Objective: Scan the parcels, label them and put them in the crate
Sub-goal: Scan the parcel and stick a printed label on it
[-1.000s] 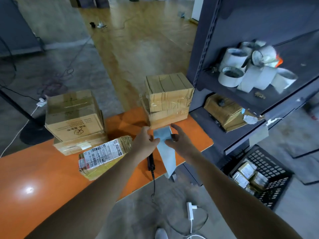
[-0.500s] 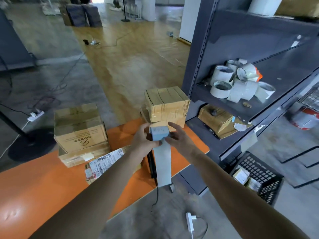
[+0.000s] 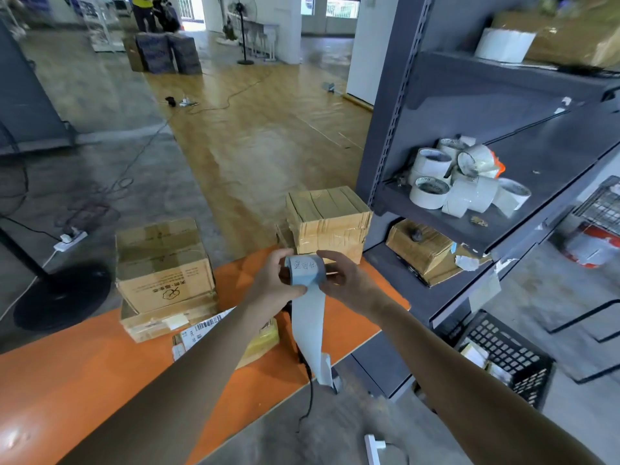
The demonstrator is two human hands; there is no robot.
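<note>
Around the hands, the orange counter [image 3: 67, 380] carries a brown carton [image 3: 164, 263] stacked on a flatter box [image 3: 157, 322] at the left. A taped stack of boxes [image 3: 330, 218] stands at the far edge, just behind the hands. A yellowish parcel [image 3: 263, 340] with a printed barcode label lies between them, partly hidden under the left forearm. A black cable [image 3: 310, 394] drops off the counter's near edge to the floor. To the right stands a grey shelf rack [image 3: 396, 129] with a heap of white tape rolls [image 3: 463, 186] on one shelf and a torn carton [image 3: 422, 250] on the shelf below. The black crate [image 3: 530, 387] sits on the floor by the rack, well apart from the hands, with a few small parcels in it.

The label roll [image 3: 303, 270] is held up above the counter. It is pale blue, with handwriting on its outer turn, and a long strip [image 3: 310, 327] hangs from it past the counter edge. The left hand [image 3: 273, 288] curls round its left end, thumb across the front; the right hand [image 3: 345, 283] grips the right end, fingers bent over the top.
</note>
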